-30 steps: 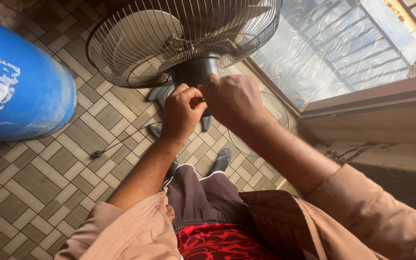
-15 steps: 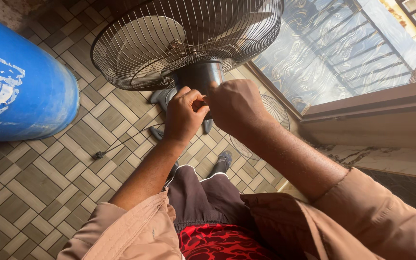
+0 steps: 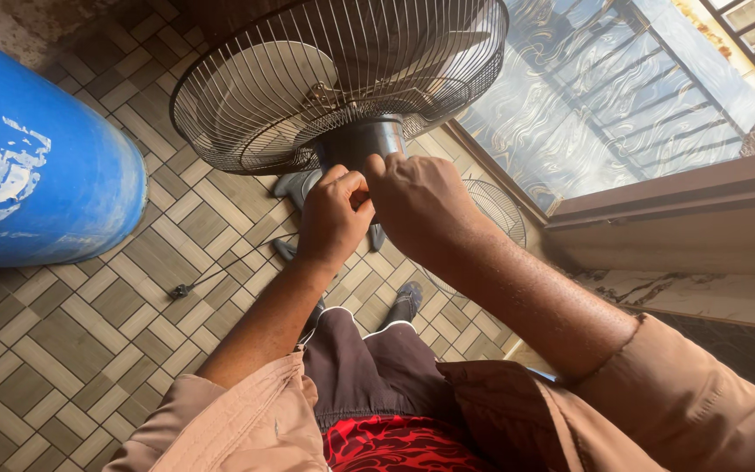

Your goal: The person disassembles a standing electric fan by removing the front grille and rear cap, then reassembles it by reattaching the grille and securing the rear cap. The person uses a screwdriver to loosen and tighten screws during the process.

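A standing fan with a dark wire cage (image 3: 246, 96) tilts away from me, its black motor housing (image 3: 358, 144) facing my hands. My left hand (image 3: 334, 214) is closed against the back of the housing, fingers pinched together on something too small to see. My right hand (image 3: 419, 203) is curled beside it, touching the left thumb and the housing's lower edge. Both hands hide the rear of the motor and the top of the stand.
A big blue plastic drum (image 3: 37, 166) lies at the left. A black power cord with plug (image 3: 183, 288) trails over the tiled floor. A loose wire fan guard (image 3: 500, 205) lies behind my right wrist. A window with bars and a ledge (image 3: 675, 201) is at right.
The fan cage has shifted slightly right and up in view. Both hands stay at the motor housing, the fingers working closer together.
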